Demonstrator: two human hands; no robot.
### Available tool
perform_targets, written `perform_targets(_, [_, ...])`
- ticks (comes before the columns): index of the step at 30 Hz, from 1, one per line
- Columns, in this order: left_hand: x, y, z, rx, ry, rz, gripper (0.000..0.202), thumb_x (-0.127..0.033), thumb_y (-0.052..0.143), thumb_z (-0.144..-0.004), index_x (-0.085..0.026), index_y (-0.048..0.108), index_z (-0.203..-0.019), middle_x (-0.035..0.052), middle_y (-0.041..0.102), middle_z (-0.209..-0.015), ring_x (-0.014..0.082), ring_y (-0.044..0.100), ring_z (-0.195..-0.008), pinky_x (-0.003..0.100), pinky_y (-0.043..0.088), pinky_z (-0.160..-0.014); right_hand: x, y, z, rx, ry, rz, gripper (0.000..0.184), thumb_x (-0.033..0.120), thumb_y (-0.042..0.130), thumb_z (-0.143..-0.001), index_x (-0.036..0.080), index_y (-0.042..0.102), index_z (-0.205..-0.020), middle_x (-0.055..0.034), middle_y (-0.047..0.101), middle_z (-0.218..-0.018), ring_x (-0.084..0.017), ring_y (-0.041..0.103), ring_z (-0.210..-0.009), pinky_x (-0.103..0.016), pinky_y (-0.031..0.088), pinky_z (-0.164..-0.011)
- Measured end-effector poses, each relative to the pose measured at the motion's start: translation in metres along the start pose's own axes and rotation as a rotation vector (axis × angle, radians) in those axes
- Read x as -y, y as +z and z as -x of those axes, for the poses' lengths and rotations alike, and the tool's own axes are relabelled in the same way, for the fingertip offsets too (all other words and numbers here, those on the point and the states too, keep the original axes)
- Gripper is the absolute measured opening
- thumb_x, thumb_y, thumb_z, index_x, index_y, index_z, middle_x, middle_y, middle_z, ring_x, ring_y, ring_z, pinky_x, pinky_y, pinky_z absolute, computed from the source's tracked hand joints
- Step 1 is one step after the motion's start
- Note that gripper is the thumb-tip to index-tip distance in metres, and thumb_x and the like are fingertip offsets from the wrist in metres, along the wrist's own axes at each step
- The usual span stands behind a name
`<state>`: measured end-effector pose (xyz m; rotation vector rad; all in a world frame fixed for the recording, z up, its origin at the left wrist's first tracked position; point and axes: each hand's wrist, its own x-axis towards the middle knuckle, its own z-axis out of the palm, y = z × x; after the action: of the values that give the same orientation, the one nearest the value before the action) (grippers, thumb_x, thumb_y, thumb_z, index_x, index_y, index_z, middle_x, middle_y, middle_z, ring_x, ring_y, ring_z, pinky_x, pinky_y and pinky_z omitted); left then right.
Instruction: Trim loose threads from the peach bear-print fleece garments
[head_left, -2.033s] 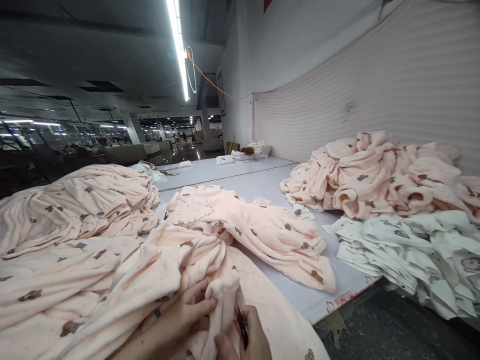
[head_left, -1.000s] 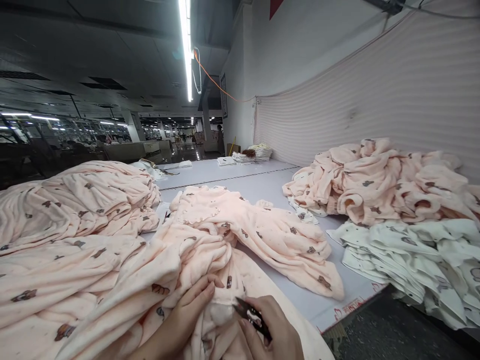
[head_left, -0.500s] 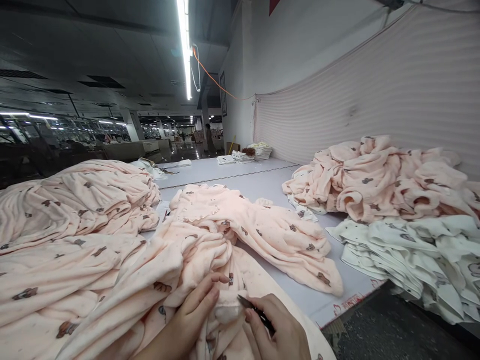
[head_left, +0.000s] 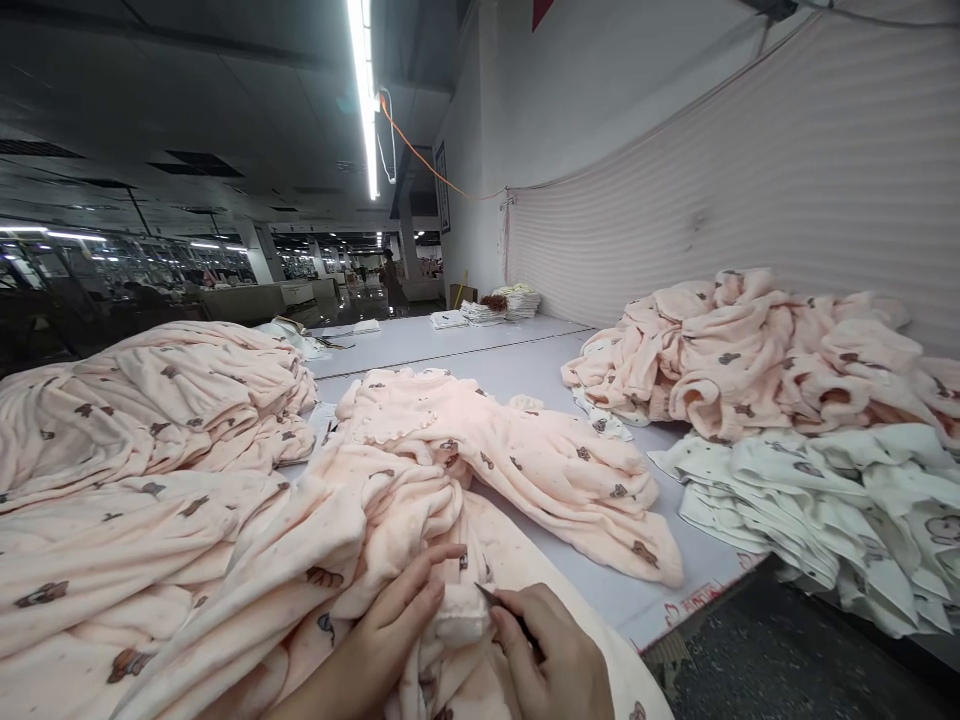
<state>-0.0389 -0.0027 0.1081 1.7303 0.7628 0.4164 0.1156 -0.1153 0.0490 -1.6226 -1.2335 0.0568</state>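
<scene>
1. The pink garment (head_left: 409, 400), patterned with small brown figures, is lying bunched on the table (head_left: 540, 355), and one long part (head_left: 592, 490) of it is stretching out to the right.
2. At the garment's near end, the left hand (head_left: 401, 615) is resting on the cloth. Its index finger is reaching out straight, and its thumb is lying lower, by a pale folded edge (head_left: 459, 612); from this angle I can't tell whether the two are pinching any fabric.
3. The right hand (head_left: 559, 650) is working at that same near end, thumb and fingers pinching a pair of dark snips (head_left: 486, 594). The pointed tip is showing just beside the pale folded edge, while the fingers are hiding most of the handle.
4. Left of the garment, a large heap of similar pink clothes (head_left: 187, 390) is spreading.
5. Right of the garment, a second pink heap (head_left: 750, 350) is sitting well apart, and white printed pieces (head_left: 832, 490) are hanging over the table's edge in front of it.
6. Beyond the garment, stacks of folded white cloth (head_left: 484, 312) are standing near the wall, and a person (head_left: 390, 280) is showing far off.
</scene>
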Motion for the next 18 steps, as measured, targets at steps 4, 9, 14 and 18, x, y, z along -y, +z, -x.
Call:
perform_targets(4, [-0.006,-0.015,-0.004,-0.057,0.035,0.039,0.041,-0.049,0.055,-0.084,-0.028,0.061,-0.118,0.0018,0.057,-0.131,0.0256,0.039,-0.131,0.036,0.03,-0.11,-0.002,-0.005,0.001,0.026,0.072,-0.162,0.026,0.043,0.05,-0.089,0.025,0.069,-0.09,-0.0036,0.068,-0.079,-0.018,0.064,-0.072,-0.022,0.047,-0.062])
perform_targets(9, [-0.016,-0.053,-0.018,-0.143,0.21,0.261,0.03,-0.047,0.043,-0.09,-0.025,0.062,-0.096,-0.0051,0.055,-0.053,0.0117,0.048,-0.043,0.02,0.035,-0.041,-0.008,-0.014,0.003,-0.071,0.335,-0.269,0.028,0.047,0.056,-0.084,0.022,0.068,-0.081,-0.0016,0.068,-0.075,-0.018,0.063,-0.071,-0.022,0.045,-0.065])
perform_targets(14, [0.007,0.0,-0.004,0.254,0.319,-0.721,0.02,-0.023,0.072,-0.062,-0.022,0.066,-0.081,0.0024,0.067,-0.084,0.0202,0.058,-0.071,0.027,0.042,-0.064,-0.013,-0.007,0.002,-0.048,0.483,-0.445,0.034,0.054,0.053,-0.083,0.02,0.061,-0.085,0.0006,0.064,-0.067,-0.018,0.062,-0.068,-0.024,0.045,-0.065])
perform_targets(18, [0.019,0.018,0.005,0.261,0.313,-0.793,0.008,-0.022,0.056,-0.076,-0.022,0.065,-0.077,0.0069,0.065,-0.097,0.0223,0.058,-0.083,0.03,0.043,-0.076,-0.018,-0.003,0.008,-0.039,0.491,-0.531,0.034,0.053,0.054,-0.083,0.019,0.06,-0.087,0.0014,0.062,-0.065,-0.017,0.06,-0.067,-0.024,0.044,-0.066])
